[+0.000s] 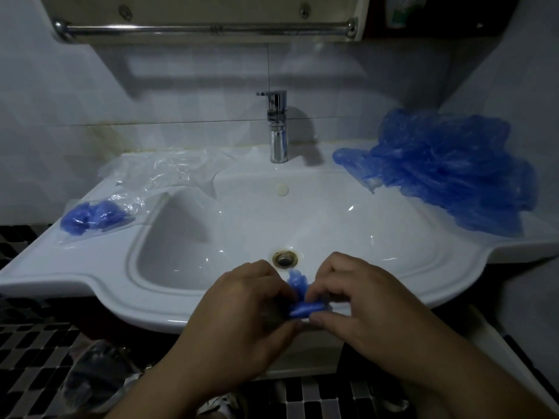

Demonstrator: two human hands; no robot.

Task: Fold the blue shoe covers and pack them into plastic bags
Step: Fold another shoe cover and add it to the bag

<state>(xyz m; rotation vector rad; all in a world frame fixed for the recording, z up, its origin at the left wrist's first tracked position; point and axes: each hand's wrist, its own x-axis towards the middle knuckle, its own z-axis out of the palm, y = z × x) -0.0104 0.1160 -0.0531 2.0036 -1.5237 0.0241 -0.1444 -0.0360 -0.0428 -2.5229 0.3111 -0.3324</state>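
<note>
Nearest the camera, the left hand [242, 300] and right hand [360, 297] meet over the front rim of the sink [169, 309], both pinching one blue shoe cover [298, 308] between them. The fingers [325, 285] of both hands are curled in narrow on the film. The cover is bunched small: one end sticks up toward the drain [284, 258], the rest is a flat band between the thumbs. Judged step: folding, probably near its last turn, bagging not yet begun. To do it well: the thin film will likely spring open, so press the air out along the band before each fold, tuck the gathered edge inside, and keep the fold pinched in one hand until the other has a bag mouth open. Risk: a cover dropped here lands in the bowl; whether the bowl is wet cannot be told. Mid-distance, on the left side of the tabletop [75, 267], one packed plastic bag [93, 220] lies flat with folded blue covers inside. Just behind it are empty clear bags [163, 173], crumpled, one edge hanging over into the basin. On the right side of the tabletop sits a large loose pile of unfolded shoe covers [447, 173], so most of the task is judged still to do. Far: chrome tap [278, 128] at centre, towel rail [208, 27] above. Writing: none legible on bags, covers or tap; a pale object [396, 13] at upper right is too blurred to read.
</note>
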